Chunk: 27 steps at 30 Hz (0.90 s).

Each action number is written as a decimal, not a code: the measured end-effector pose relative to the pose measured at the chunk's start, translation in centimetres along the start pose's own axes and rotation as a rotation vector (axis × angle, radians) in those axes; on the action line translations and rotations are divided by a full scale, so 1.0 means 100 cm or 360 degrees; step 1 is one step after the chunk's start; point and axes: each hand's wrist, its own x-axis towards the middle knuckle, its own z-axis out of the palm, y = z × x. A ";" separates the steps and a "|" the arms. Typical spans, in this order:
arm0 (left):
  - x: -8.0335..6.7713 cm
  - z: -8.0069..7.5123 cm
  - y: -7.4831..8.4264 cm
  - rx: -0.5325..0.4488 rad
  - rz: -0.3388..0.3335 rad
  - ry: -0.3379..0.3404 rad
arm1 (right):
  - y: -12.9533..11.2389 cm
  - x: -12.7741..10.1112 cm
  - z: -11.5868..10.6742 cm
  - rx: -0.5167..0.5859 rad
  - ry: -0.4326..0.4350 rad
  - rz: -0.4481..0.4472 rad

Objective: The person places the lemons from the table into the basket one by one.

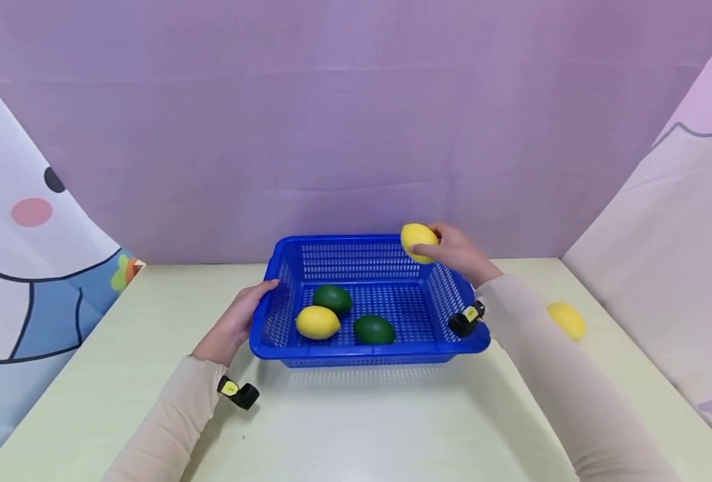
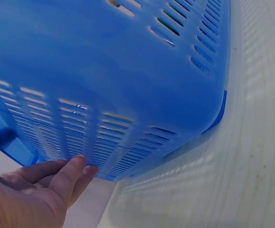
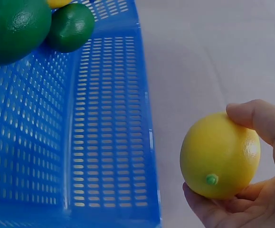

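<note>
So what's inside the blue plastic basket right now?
The blue perforated plastic basket holds one yellow lemon and two dark green limes. Its near wall hides a strip of the floor. The right hand holds another yellow lemon at the far corner.

No legible text anywhere

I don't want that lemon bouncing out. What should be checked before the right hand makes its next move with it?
1. Lemon gripped by the right hand: ok, fingers and thumb wrap it.
2. Lemon over the basket: not ok, the right wrist view shows it outside the rim.
3. Basket steadied: ok, the left hand rests against its side wall.
4. Room inside: ok, bare floor beside the two green fruits and yellow lemon.
5. Spare lemon on table: ok, apart from the arm.
</note>
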 end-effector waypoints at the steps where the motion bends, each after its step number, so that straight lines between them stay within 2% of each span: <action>1: 0.000 0.000 0.000 -0.0002 -0.0002 0.0002 | 0.000 0.002 0.003 -0.0007 -0.0004 -0.0003; 9: 0.000 0.005 -0.001 -0.0031 -0.0007 0.0004 | 0.002 0.017 0.018 0.0110 -0.0052 0.0022; 17: 0.001 0.006 -0.002 -0.0019 0.0003 0.0013 | 0.011 0.031 0.033 0.0018 -0.0149 0.0120; 23: 0.004 0.010 -0.004 -0.0007 -0.0005 0.0023 | 0.020 0.036 0.038 0.0020 -0.0206 0.0199; 27: 0.004 0.011 -0.004 -0.0042 0.0003 -0.0008 | 0.026 0.039 0.041 -0.0047 -0.0229 0.0266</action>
